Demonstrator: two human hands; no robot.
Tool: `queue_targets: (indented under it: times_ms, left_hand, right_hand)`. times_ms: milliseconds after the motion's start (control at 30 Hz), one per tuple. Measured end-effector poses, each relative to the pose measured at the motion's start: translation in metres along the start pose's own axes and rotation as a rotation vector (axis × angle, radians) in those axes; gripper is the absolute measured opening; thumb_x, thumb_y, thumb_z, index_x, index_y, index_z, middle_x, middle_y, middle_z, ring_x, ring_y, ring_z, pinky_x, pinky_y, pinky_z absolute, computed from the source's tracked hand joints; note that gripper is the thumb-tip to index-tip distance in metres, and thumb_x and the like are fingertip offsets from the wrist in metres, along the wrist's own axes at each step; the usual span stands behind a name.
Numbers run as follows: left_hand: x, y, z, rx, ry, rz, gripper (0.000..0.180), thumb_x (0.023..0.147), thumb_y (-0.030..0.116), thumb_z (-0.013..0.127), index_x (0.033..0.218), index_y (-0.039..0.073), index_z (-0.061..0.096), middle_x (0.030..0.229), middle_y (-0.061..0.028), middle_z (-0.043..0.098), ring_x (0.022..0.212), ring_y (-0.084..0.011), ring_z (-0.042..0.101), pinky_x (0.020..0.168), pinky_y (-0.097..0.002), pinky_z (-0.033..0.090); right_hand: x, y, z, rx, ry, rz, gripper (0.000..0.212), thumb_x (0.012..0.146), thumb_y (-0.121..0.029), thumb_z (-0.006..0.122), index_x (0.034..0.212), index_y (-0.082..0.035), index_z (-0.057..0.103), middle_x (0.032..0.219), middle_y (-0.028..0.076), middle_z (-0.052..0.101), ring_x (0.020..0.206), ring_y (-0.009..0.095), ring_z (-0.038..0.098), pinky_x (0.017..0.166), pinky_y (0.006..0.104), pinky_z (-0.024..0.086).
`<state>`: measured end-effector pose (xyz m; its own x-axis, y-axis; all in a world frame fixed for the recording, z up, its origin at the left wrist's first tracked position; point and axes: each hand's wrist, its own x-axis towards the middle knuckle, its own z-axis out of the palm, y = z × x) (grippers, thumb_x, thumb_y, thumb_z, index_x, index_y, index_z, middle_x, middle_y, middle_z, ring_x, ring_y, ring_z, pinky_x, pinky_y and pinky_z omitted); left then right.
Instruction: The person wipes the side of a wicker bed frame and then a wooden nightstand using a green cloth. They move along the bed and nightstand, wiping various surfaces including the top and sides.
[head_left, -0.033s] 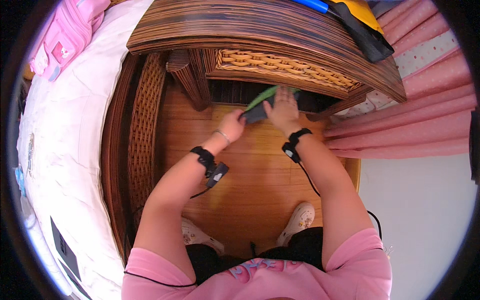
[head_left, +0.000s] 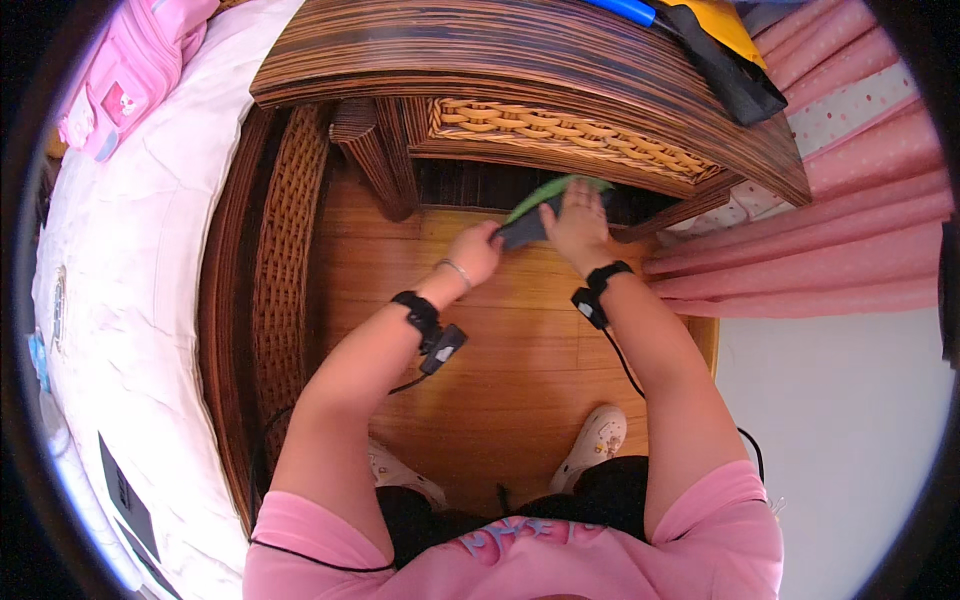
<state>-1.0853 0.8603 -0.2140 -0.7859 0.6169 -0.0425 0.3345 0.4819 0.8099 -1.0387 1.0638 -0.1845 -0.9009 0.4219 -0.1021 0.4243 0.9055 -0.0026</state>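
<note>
In front of the wooden cabinet (head_left: 560, 95), I hold a flat dark grey thing with a green edge (head_left: 522, 234), its kind not clear from here. My left hand (head_left: 475, 252) has its fingers closed on the near left end of it. My right hand (head_left: 580, 226) lies over its right part, fingers stretched out and palm down. Part of the thing is hidden beneath that hand. Both hands are a little blurred.
The cabinet has a woven panel (head_left: 570, 135) and dark legs over the wood floor (head_left: 500, 340). A white-covered bed (head_left: 150, 260) with a pink bag (head_left: 135, 75) stands left. Pink curtains (head_left: 800, 260) hang right. A blue handle (head_left: 625, 10) lies on the cabinet top.
Both hands and the grey and green thing have shifted slightly to the right. My left hand keeps its hold, and my right hand stays laid over the thing.
</note>
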Motion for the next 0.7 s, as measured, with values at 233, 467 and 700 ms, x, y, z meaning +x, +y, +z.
queue_targets:
  times_ms: [233,467,700]
  left_hand:
    - [0.016,0.075,0.047,-0.064,-0.211,-0.017,0.022,0.091,0.014,0.055,0.107,0.001,0.063,0.103,-0.0259,0.066,0.098,-0.0449,0.061,0.085,-0.0491,0.049]
    - [0.006,-0.029,-0.010,0.112,0.047,-0.162,0.029,0.087,0.016,0.061,0.110,0.000,0.067,0.111,-0.0243,0.066,0.101,-0.0424,0.063,0.088,-0.0453,0.052]
    - [-0.030,-0.040,-0.118,0.126,0.636,-0.258,0.029,0.093,0.023,0.059,0.105,-0.003,0.061,0.101,-0.0285,0.066,0.093,-0.0445,0.063,0.080,-0.0461,0.050]
  right_hand:
    - [-0.024,0.087,0.039,0.023,0.353,-0.010,0.055,0.085,-0.021,0.064,0.132,0.004,0.046,0.140,0.024,0.047,0.129,0.043,0.044,0.110,0.0449,0.037]
    - [-0.021,-0.022,0.019,0.262,0.274,-0.432,0.032,0.077,-0.001,0.062,0.109,-0.003,0.058,0.119,0.017,0.057,0.111,0.037,0.053,0.094,0.0432,0.049]
    - [-0.026,-0.117,-0.012,0.427,0.281,-0.685,0.018,0.081,-0.006,0.064,0.100,-0.007,0.062,0.098,0.012,0.059,0.099,0.032,0.057,0.087,0.0432,0.050]
